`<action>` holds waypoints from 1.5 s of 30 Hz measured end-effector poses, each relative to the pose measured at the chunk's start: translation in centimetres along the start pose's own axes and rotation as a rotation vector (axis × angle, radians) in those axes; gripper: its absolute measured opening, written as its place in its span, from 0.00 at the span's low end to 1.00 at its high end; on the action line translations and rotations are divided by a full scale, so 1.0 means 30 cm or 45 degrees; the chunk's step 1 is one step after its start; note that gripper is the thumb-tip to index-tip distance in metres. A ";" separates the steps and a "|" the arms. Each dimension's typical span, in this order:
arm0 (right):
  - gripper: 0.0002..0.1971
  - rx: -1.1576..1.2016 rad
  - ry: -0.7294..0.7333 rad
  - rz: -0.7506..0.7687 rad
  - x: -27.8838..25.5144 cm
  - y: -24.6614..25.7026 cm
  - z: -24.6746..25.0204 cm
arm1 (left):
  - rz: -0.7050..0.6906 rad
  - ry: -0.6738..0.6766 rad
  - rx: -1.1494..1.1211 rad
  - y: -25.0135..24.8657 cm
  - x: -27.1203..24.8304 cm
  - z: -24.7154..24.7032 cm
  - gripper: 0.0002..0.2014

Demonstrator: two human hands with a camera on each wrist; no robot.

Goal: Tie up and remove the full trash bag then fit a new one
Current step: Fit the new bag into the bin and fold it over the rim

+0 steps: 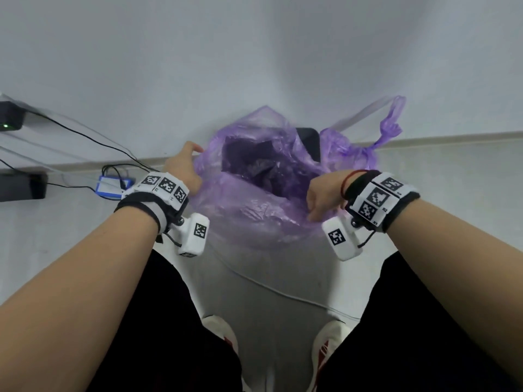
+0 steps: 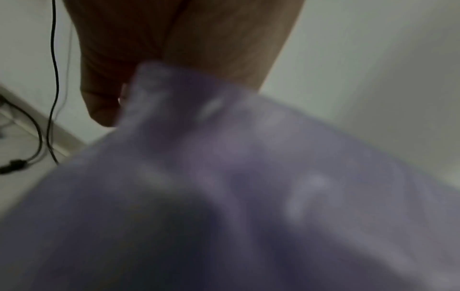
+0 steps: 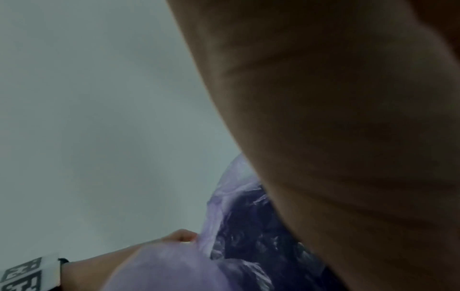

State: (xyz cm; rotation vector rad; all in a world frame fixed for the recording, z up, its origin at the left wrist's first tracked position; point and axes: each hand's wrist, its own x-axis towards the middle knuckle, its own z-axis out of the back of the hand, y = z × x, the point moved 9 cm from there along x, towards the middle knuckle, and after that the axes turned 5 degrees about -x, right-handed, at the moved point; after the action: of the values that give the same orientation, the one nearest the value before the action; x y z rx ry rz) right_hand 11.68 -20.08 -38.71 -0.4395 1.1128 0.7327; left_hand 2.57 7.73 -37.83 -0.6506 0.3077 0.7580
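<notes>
I'm seeing bare floor (image 1: 271, 284) lying open before the purple bag (image 1: 254, 210); black cables (image 1: 85, 137) and wall (image 1: 254, 52) are crowding left and behind.

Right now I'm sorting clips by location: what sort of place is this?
Probably an indoor room corner: a plain white wall, a baseboard, floor cables, and a purple trash bag.

The trash bag (image 1: 254, 210) is translucent purple, darker inside. The wrist bands (image 1: 165, 188) are white with black square-code patterns. The trousers (image 1: 169, 321) are black; the shoes (image 1: 223, 332) are white with red marks. A small box (image 1: 111, 188) on the floor (image 1: 283, 278) is blue-edged; the floor is pale grey.
</notes>
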 end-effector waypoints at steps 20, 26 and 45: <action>0.28 1.134 -0.098 -0.024 0.123 -0.185 -0.210 | 0.349 0.172 0.302 0.170 -0.050 -0.146 0.25; 0.24 1.371 -0.118 0.102 0.095 -0.183 -0.196 | 0.490 0.165 -0.859 0.121 -0.038 -0.192 0.34; 0.12 1.344 -0.752 -0.545 0.164 -0.371 -0.245 | 0.187 0.330 -0.127 0.065 -0.073 -0.235 0.57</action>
State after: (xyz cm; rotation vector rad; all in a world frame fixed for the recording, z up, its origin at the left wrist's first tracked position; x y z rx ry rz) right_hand 16.18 -31.06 -46.52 0.4210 0.6684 -0.1617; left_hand -0.58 3.07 -43.01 -0.8293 0.5627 0.8337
